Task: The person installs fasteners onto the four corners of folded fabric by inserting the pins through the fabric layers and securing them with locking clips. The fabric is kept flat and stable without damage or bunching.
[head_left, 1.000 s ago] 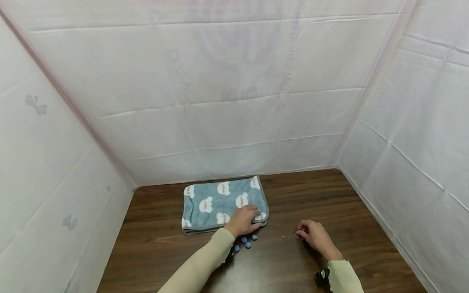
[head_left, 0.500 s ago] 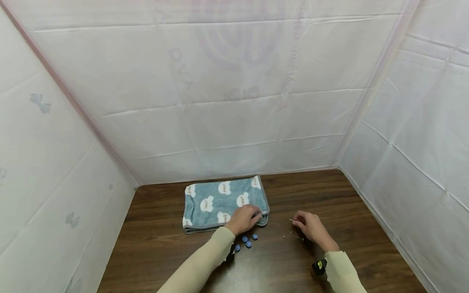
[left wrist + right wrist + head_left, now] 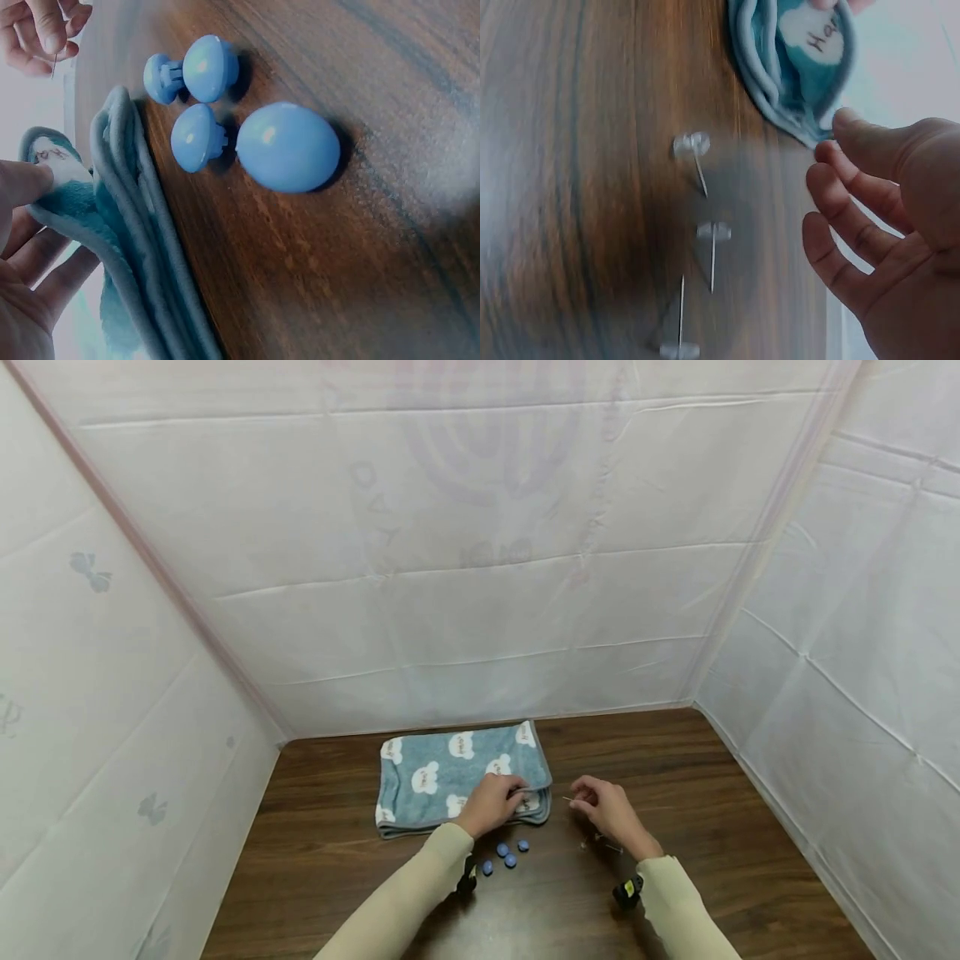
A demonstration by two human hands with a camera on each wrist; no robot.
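Blue caps point(image 3: 289, 148) nr towel point(image 3: 465, 777), 3 pins point(image 3: 715, 231) — by R hand point(image 3: 613, 812)

In the grip of the left hand point(image 3: 486, 804), a teal cloth point(image 3: 468, 771) patterned with white bear heads, edged grey; near that grip, glossy blue caps point(image 3: 289, 148); near the right hand point(image 3: 611, 810), clear-headed silvery pins point(image 3: 714, 231); beneath both, a streaked dark-brown table point(image 3: 322, 860).

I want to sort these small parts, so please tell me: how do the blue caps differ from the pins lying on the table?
The blue caps are rounded and opaque, while the pins have clear heads and thin shafts. Four caps lie nearer the left hand; three pins lie nearer the right hand. The caps look wider than the pin heads. Both are small and lie on the brown table.
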